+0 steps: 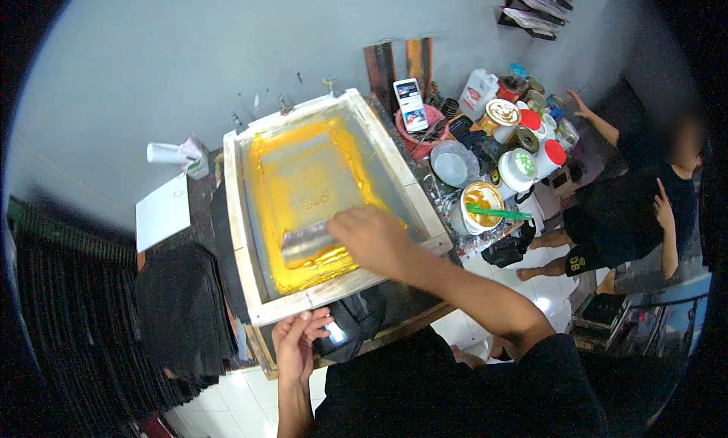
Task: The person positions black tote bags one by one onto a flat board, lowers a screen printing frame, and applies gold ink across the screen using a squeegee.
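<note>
A white-edged screen printing frame (pixel 236 218) lies tilted on the work table, with golden-yellow ink (pixel 265 195) spread over its mesh and thick along the sides. My right hand (pixel 370 241) is closed around a squeegee (pixel 307 243), whose blade rests across the near part of the mesh. Glossy ink is gathered just in front of me along the squeegee. At the frame's near edge, my left hand (pixel 296 338) has its fingers curled with thumb and fingertips on the wood. Black fabric (pixel 356 320) shows below that edge.
Right of the frame stand an ink tub (pixel 481 210) with a green stick, a bowl (pixel 453 163), several jars and a phone (pixel 411 104) on a pink basket (pixel 413 138). Stacked black cloth (pixel 186 309) is at left, near a white board (pixel 163 214). Another person (pixel 629 210) sits at right.
</note>
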`<move>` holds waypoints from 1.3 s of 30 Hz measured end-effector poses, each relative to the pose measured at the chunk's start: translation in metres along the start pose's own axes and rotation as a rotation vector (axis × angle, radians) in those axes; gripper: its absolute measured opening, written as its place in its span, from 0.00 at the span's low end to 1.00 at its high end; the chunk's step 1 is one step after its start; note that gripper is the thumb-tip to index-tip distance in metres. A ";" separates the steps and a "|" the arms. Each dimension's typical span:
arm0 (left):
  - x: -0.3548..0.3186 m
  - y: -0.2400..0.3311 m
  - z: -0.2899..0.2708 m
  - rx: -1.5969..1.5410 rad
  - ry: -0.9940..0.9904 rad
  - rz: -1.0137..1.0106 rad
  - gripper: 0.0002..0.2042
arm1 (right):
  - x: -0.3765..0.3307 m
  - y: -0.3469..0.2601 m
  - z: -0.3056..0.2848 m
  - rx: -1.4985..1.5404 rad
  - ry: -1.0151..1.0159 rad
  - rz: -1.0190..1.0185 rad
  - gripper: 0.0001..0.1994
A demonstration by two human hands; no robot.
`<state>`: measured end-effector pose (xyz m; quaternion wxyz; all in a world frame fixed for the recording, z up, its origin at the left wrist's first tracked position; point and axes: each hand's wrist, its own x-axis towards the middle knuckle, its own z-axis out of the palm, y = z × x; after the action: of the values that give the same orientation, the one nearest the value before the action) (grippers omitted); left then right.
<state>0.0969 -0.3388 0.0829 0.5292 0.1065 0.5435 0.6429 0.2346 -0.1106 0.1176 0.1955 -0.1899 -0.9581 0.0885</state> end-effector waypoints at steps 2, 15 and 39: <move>0.001 0.005 -0.003 0.011 -0.038 -0.060 0.16 | 0.019 0.011 -0.014 0.095 -0.051 0.036 0.13; 0.005 0.003 -0.003 -0.051 -0.030 -0.155 0.22 | -0.010 -0.025 -0.012 -0.013 -0.099 -0.131 0.12; 0.086 0.091 0.026 0.636 -0.034 0.390 0.14 | 0.196 0.116 0.037 -0.166 -0.236 0.086 0.19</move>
<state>0.0283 -0.2409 0.1288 0.3461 0.3777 0.6766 0.5290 0.0904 0.0695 0.1227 0.0614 -0.2347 -0.9693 0.0391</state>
